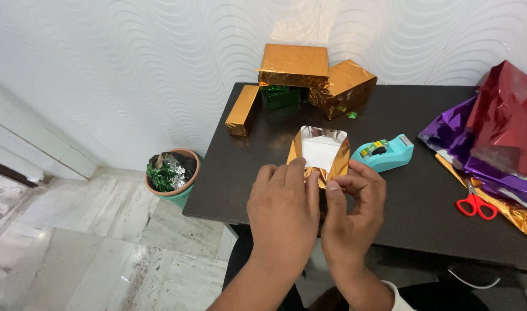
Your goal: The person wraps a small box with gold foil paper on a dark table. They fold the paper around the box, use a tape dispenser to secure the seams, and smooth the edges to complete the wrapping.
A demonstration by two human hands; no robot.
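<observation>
Gold foil wraps a small box (320,154) that both hands hold at the near edge of the dark desk (413,190). The left hand (283,216) lies over the box's near end with its fingers bent and pressed on the foil, and the right hand (351,213) pinches a fold of foil at the same end between thumb and fingers, so both are closed on the box. The far end of the wrapping stands open like a little pocket, its silver inner side and a white face showing inside; what the box itself contains cannot be told. Just beyond the right hand, touching nothing, sits a teal tape dispenser (384,152) with a roll of tape in it. Farther out past the hands, against the wall, lie three gold-wrapped parcels (298,66), with a green foil box (282,95) tucked between them. Well to the right of the right hand lies a heap of purple, red and gold foil sheets (493,135), and red-handled scissors (475,203) rest at its near edge. Off to the left of the left hand, down on the marble floor, a round bin (173,172) holds crumpled green and silver foil scraps.
</observation>
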